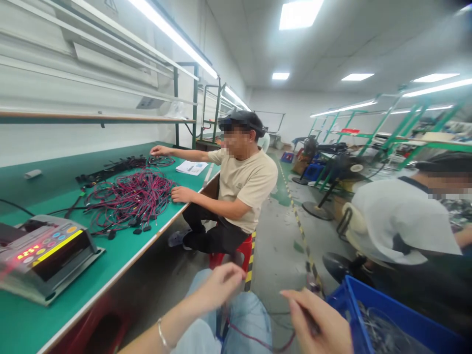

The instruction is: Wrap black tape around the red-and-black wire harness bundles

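Low in the head view, my left hand [221,285] is above my knees, its fingers bent together and blurred; what they hold is too small to name. My right hand [313,314] is at the lower right, beside a blue bin, its fingers curled round a dark part of a cable. A red and black cable [250,337] hangs in a loop across my lap between the two hands. On the green table [121,260] at the left lies a tangled pile of red and black cables [132,196] with black connectors.
A grey device with red digits [47,250] stands on the table's near end. Another person [247,182] sits at the table, hands by the cables. The blue bin [398,314] holds cables; a second person [401,216] bends over behind it.
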`<state>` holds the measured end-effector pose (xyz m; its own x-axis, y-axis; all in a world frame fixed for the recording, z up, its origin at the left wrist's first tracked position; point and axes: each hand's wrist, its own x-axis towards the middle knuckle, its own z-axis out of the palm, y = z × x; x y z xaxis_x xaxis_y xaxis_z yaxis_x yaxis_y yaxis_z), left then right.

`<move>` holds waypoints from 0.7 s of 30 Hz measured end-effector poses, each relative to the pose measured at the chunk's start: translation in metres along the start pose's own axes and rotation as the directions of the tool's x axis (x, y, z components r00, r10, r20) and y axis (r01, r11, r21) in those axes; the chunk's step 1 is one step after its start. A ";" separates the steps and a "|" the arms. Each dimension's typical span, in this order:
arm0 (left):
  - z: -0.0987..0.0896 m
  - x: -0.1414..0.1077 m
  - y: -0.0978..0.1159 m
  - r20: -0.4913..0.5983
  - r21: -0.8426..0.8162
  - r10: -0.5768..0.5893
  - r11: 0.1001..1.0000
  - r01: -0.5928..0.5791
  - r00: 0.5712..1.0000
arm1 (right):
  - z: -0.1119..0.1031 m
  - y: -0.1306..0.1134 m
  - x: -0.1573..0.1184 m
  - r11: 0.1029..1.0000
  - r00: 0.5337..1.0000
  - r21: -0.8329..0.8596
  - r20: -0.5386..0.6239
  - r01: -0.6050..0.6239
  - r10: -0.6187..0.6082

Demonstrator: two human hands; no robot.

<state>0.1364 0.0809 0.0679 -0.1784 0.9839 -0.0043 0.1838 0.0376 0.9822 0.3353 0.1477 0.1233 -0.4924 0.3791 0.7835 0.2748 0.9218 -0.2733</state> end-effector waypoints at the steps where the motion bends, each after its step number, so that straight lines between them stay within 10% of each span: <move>1: -0.001 0.010 0.016 -0.053 0.001 0.052 0.999 -0.052 0.997 | 0.003 -0.008 0.011 0.992 0.992 0.001 0.021 0.128 -0.128; 7: -0.004 0.035 0.069 0.387 -0.412 0.158 0.911 0.017 0.908 | 0.025 -0.035 0.044 0.911 0.903 0.022 0.122 0.412 -0.412; 12: -0.001 0.038 0.087 0.378 -0.596 -0.042 0.753 0.278 0.925 | 0.038 -0.035 0.050 0.852 0.835 0.014 0.191 0.523 -0.516; 21: -0.008 0.045 0.087 0.401 -0.385 0.059 0.917 0.109 0.914 | 0.044 -0.035 0.041 0.815 0.776 -0.008 0.309 0.580 -0.549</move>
<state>0.1366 0.1271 0.1545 0.2356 0.9716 -0.0208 -0.2228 0.0749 0.9720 0.2690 0.1349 0.1407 -0.7885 -0.1872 0.5859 -0.0550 0.9702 0.2360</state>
